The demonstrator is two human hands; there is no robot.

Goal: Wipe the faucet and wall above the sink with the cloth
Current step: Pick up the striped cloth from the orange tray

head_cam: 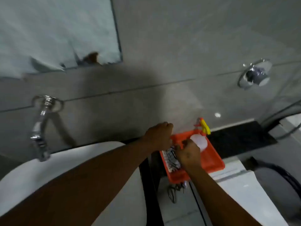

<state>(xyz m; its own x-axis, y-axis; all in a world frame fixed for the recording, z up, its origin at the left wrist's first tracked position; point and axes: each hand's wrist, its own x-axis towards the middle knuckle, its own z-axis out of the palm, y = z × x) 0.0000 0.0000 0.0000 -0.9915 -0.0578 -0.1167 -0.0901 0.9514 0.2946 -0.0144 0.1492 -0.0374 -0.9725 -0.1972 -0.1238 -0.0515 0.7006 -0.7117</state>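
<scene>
A chrome faucet [40,126] sticks out of the grey tiled wall [162,54] at the left, above a white sink [29,176]. Both my hands are over an orange tray [213,162] to the right of the sink. My left hand [158,136] is curled at the tray's far left corner. My right hand [189,154] rests on a grey-and-white patterned cloth [171,159] lying in the tray; its fingers look closed on the cloth, though blur hides the grip. A clear spray bottle [201,141] with a yellow-and-red trigger [204,126] lies in the tray.
A mirror [57,30] hangs on the wall at upper left. A round chrome wall valve [254,75] sits at the right. The tray rests on a white toilet tank [236,185] beside a black ledge [241,137]. A hose [280,115] curves at the right edge.
</scene>
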